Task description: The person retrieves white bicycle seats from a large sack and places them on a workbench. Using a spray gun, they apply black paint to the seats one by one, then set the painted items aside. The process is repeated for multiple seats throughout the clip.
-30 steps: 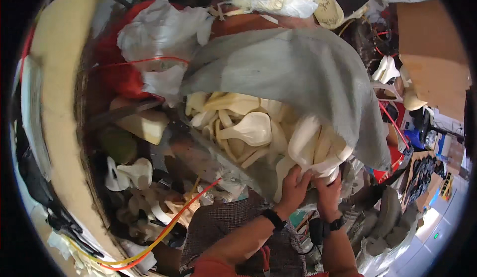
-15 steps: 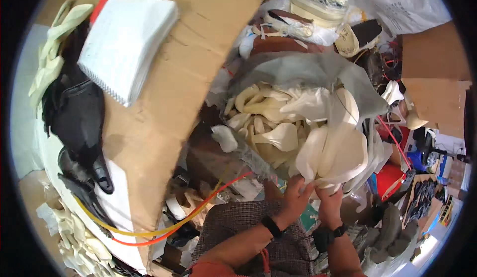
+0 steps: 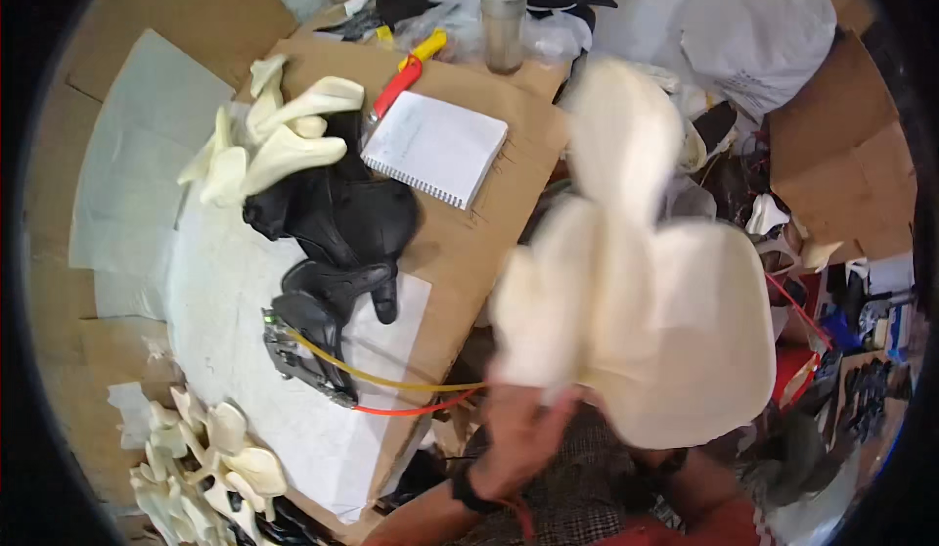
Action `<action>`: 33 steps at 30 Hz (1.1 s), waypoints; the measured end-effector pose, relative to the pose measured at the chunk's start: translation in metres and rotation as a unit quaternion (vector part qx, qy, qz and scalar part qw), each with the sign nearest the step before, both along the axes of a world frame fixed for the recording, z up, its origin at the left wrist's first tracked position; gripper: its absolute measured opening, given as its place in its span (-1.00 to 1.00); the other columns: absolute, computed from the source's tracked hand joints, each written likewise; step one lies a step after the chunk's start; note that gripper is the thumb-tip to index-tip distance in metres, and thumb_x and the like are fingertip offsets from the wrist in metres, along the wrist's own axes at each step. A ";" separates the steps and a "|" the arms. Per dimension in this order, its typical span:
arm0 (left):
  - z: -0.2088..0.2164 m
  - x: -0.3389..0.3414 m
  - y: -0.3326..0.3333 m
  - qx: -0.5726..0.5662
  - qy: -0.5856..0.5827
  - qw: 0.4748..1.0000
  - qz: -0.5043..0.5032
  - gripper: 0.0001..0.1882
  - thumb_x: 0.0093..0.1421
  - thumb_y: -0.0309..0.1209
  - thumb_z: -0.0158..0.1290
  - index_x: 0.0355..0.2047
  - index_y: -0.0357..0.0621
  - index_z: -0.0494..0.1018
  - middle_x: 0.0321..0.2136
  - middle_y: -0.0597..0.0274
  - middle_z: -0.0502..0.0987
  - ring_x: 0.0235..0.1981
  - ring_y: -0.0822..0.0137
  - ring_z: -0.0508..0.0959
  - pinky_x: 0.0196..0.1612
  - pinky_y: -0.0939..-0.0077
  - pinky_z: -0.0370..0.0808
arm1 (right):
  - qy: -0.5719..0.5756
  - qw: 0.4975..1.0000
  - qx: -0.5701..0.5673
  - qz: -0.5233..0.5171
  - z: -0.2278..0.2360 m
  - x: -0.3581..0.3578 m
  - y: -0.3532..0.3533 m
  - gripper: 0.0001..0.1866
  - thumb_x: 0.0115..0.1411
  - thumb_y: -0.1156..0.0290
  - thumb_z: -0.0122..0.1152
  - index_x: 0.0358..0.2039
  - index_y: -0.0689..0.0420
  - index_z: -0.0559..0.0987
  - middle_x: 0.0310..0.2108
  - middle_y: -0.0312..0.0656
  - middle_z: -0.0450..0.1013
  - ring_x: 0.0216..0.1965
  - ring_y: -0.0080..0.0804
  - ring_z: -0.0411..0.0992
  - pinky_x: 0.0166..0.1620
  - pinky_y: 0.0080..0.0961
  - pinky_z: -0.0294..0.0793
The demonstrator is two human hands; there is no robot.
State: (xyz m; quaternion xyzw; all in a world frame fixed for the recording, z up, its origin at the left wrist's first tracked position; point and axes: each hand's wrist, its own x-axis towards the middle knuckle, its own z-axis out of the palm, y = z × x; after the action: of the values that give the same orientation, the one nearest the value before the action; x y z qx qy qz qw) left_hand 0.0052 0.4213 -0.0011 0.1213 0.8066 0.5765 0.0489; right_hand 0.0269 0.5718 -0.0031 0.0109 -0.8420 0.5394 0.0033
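Two or more cream, saddle-shaped foam pads are raised close in front of me, blurred by motion. A left foam pad (image 3: pixel 543 301) rises above my left hand (image 3: pixel 523 433), whose fingers are closed at its lower edge. The broad right foam pad (image 3: pixel 694 341) covers my right hand; only the wrist and forearm show below it. On the bench to the left lie black saddle-shaped pieces (image 3: pixel 357 218), and more cream foam pads (image 3: pixel 293 135) are piled beyond them.
A cardboard-covered bench (image 3: pixel 518 169) holds a spiral notebook (image 3: pixel 440 145), a red-and-yellow cutter (image 3: pixel 406 71) and a jar (image 3: pixel 504 27). A metal air tool (image 3: pixel 303 360) trails yellow and red hoses (image 3: pixel 421 386) toward me. Foam pads (image 3: pixel 210 458) are heaped at lower left; a cardboard box (image 3: pixel 841 155) stands right.
The foam pads have come up and nearer, away from the plastic bag of pads, which they now largely cover. My view has swung left, bringing more of the bench into sight.
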 end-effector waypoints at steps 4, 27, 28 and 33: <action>0.086 -0.081 -0.100 -0.130 0.146 0.950 0.242 -0.45 0.22 -0.27 -0.05 0.13 -0.32 0.11 0.04 -0.04 0.27 0.01 0.13 0.30 0.08 0.33 0.19 | 0.216 0.961 -0.159 0.066 0.080 -0.137 -0.090 -0.51 0.09 0.41 0.16 0.02 0.28 0.33 -0.13 -0.01 0.41 -0.10 -0.21 0.37 0.01 -0.28 0.32; -0.566 -0.142 0.143 -0.374 -0.140 0.917 0.000 -0.31 -0.15 -0.28 0.22 -0.03 -0.38 0.26 0.07 -0.12 0.25 0.10 -0.05 0.24 0.07 0.18 0.24 | -0.464 0.846 -0.016 -0.264 -0.588 -0.042 0.258 -0.69 0.14 0.33 0.13 -0.14 0.20 0.44 -0.29 -0.24 0.42 -0.24 -0.47 0.36 -0.16 -0.52 0.36; -0.567 -0.140 0.154 -0.450 -0.097 0.888 -0.014 -0.29 -0.18 -0.28 0.23 -0.03 -0.37 0.26 0.07 -0.10 0.23 0.10 -0.04 0.22 0.07 0.16 0.22 | -0.474 0.844 -0.008 -0.251 -0.598 -0.039 0.265 -0.68 0.13 0.32 0.13 -0.14 0.20 0.43 -0.29 -0.24 0.42 -0.23 -0.47 0.36 -0.15 -0.52 0.36; -0.567 -0.148 0.163 -0.560 -0.067 0.823 -0.073 -0.27 -0.31 -0.21 0.28 -0.10 -0.23 0.29 -0.17 0.09 0.27 -0.06 0.07 0.27 -0.06 0.10 0.25 | -0.509 0.841 -0.002 -0.184 -0.619 -0.031 0.268 -0.64 0.11 0.30 0.16 -0.11 0.19 0.41 -0.26 -0.22 0.41 -0.21 -0.45 0.35 -0.13 -0.50 0.35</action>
State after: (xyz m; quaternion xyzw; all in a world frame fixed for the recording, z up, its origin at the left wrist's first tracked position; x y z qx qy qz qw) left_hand -0.1424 0.5847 -0.5679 0.0929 0.9740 0.0274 0.2047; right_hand -0.0037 0.8399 -0.6225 -0.4208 -0.7104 0.4598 -0.3268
